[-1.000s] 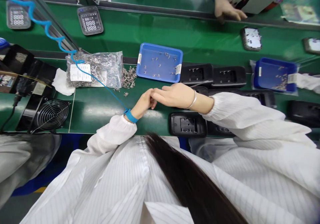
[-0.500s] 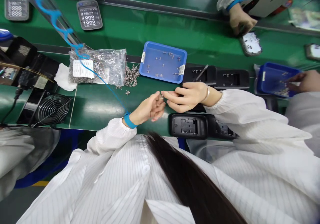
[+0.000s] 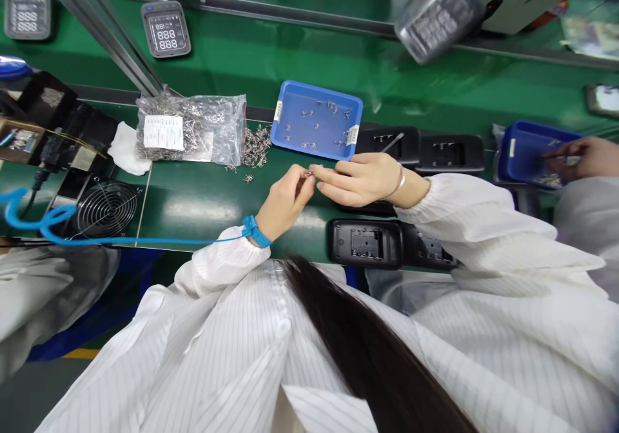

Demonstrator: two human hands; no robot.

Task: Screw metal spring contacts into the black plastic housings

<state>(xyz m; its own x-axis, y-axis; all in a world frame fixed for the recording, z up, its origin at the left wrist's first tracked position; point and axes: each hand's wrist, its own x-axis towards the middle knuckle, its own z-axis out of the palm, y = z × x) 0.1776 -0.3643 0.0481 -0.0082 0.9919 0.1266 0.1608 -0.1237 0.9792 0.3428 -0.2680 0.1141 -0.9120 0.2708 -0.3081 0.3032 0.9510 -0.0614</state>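
"Around the blue tray (image 3: 329, 127), what surface?"

"Glossy green bench (image 3: 207, 211). One plastic bag (image 3: 193, 129) and one clip pile (image 3: 257, 146) left of tray, one fan (image 3: 107, 209) farther left, second blue tray (image 3: 526, 153) well right."

"Hands?"

"Nearside of tray: left hand (image 3: 284, 202) pinches one small metal part (image 3: 308, 174); right hand (image 3: 360, 180) meets it with fingertips, can't tell if gripping."

On the bench (image 3: 193, 209), loose parts (image 3: 256, 146) are heaped between a bag (image 3: 222, 118) on the left and a tray (image 3: 329, 128) on the right, in which more parts (image 3: 332, 107) are scattered. Housings (image 3: 451, 154) are set right of that tray, a 2nd tray (image 3: 525, 149) beyond them. Behind the bag, a display unit (image 3: 166, 30) is placed.
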